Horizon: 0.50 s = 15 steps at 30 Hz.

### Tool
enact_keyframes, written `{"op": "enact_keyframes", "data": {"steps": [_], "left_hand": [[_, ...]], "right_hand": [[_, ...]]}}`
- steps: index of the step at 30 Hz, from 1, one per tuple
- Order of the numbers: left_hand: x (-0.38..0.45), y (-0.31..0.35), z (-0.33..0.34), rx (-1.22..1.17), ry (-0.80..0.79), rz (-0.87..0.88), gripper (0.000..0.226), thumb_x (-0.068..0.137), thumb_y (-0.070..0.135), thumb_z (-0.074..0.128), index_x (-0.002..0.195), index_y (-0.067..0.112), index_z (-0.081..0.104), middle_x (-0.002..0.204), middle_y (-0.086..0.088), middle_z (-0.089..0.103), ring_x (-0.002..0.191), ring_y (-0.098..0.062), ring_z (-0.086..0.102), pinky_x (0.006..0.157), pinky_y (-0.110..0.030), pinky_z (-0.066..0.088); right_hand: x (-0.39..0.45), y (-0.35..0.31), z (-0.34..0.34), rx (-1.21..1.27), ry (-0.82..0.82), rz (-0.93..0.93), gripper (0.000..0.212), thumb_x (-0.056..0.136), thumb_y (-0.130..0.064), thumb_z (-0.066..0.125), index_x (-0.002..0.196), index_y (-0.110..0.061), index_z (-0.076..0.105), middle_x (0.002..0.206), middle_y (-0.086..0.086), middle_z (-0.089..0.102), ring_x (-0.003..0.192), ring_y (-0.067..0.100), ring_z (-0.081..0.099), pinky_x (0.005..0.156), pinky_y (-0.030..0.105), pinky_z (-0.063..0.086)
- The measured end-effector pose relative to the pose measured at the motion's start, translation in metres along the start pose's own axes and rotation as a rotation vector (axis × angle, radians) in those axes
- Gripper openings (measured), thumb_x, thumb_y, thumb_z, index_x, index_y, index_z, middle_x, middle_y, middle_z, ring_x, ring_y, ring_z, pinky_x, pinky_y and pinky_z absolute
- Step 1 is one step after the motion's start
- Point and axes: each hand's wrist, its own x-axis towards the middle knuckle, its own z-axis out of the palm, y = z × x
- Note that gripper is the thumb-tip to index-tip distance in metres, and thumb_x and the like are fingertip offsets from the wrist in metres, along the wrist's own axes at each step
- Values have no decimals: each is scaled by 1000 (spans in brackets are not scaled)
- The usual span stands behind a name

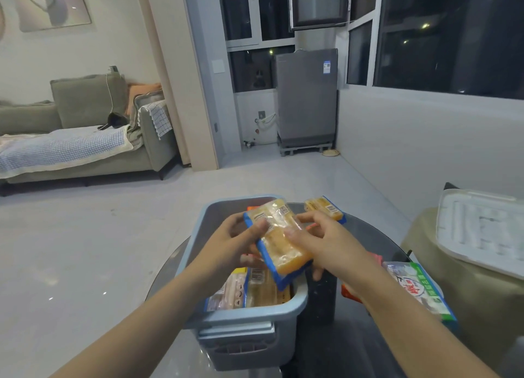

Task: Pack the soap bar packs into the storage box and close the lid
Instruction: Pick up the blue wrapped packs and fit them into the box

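Both my forearms reach in from the bottom edge, meeting over the pale blue storage box point(249, 325) that sits on the dark round surface point(351, 346). Between my hands I hold a yellow soap pack point(279, 240) with a blue border, tilted, just above the open top of the box. My left hand point(241, 241) grips its left edge, thumb curled over the clear wrapper near the printed label, fingers underneath. My right hand point(320, 241) pinches the right side, fingertips bent onto the top face. Inside the box lie more packs, one with a barcode point(256, 275) facing up. A second yellow pack point(326, 207) rests just beyond my right hand, at the far rim. To the right on the surface lies a green and white pack point(419, 288). The white lid point(482, 230) rests well apart on a beige seat point(467, 298) at the right.
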Motion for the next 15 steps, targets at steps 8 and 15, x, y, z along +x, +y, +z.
{"op": "enact_keyframes", "data": {"steps": [8, 15], "left_hand": [[-4, -2, -18, 60, -24, -150, 23, 91, 21, 58, 109, 11, 68, 93, -11, 74, 72, -20, 70, 55, -26, 56], [-4, -6, -23, 200, -78, -243, 15, 89, 21, 62, 100, 19, 73, 88, -6, 77, 70, -20, 67, 55, -24, 57]], "right_hand": [[-5, 2, 8, -326, -25, -46, 28, 72, -56, 67, 88, -35, 56, 97, -16, 53, 82, 1, 56, 61, 14, 41], [-6, 7, 11, -440, -49, -56, 28, 72, -48, 72, 77, -33, 49, 89, -19, 38, 70, 0, 45, 55, 12, 33]]}}
